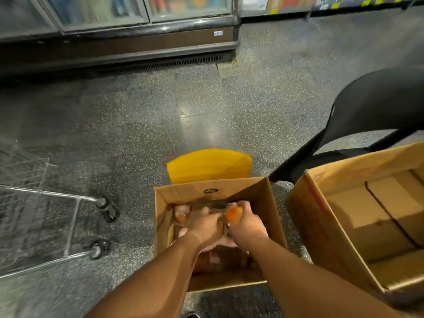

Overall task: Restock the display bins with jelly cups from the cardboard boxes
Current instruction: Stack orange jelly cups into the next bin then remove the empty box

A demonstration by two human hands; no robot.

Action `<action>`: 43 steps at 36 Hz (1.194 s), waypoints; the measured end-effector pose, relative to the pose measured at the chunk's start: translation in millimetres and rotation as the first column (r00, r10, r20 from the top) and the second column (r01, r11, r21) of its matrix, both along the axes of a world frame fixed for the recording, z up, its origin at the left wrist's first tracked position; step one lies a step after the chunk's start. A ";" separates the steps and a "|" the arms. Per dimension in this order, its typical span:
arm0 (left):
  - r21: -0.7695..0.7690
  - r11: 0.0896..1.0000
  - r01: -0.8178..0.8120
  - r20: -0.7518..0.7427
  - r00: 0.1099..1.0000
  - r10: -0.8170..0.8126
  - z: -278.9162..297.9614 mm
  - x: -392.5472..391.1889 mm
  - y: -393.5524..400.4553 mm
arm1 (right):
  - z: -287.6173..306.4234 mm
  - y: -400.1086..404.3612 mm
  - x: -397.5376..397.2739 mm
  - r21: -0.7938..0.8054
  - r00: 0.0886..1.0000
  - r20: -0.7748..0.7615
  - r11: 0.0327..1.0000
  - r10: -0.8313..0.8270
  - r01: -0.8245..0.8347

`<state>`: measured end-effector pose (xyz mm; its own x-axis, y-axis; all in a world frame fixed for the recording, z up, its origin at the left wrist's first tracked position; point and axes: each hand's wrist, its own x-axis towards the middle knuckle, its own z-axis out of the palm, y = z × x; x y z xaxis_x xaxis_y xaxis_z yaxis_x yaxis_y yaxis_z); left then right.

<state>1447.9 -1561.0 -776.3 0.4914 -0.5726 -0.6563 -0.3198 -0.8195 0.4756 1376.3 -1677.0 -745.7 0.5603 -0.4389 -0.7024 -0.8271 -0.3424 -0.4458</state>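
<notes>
An open cardboard box [273, 210] stands on the floor in front of me with jelly cups inside. Both my hands reach into it. My right hand [246, 226] grips an orange jelly cup [233, 213] near the box's far side. My left hand [206, 228] is down among the cups with its fingers curled round several pale ones [226, 242]; the blur hides exactly what it holds. Another orange-brown jelly cup [182, 213] lies at the box's far left corner. No display bins are in view.
A second open cardboard box [321, 180] sits to the right, with a black chair [367, 106] behind it. A yellow object [208, 165] stands just past the first box. A wire shopping cart [46, 226] is at the left, a freezer case [137, 42] across the aisle.
</notes>
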 end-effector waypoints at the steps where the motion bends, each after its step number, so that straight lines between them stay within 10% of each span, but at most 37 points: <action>1: 0.001 0.999 -0.036 -0.020 0.999 0.036 19.6 -3.3 1.1 | 13.3 1.1 -3.3 -0.007 1.000 0.009 1.000 0.001 -0.001; 9: -0.127 0.965 -0.230 -0.136 0.968 0.213 132.7 -15.6 9.1 | 117.7 6.3 -25.6 -0.006 0.994 0.100 0.999 0.039 -0.039; 16: -0.133 0.987 -0.095 0.110 0.988 0.110 185.5 -22.0 1.8 | 177.4 10.7 -21.7 -0.108 0.969 0.121 0.973 0.215 -0.203; 27: 0.230 0.929 0.291 0.359 0.862 -0.359 254.5 -9.9 5.9 | 218.8 18.7 -20.5 -0.089 0.985 0.168 0.996 0.045 -0.030; 43: -0.054 0.704 0.708 0.551 0.609 -0.571 478.5 -85.4 -51.7 | 448.7 -14.7 -150.6 0.031 0.733 0.363 0.794 -0.575 0.607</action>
<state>1362.5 -1612.7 -297.8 0.1279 -0.9611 -0.2446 -0.9451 -0.1929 0.2638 1225.7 -1691.7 -297.1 0.3591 -0.8097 -0.4641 -0.6781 0.1154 -0.7259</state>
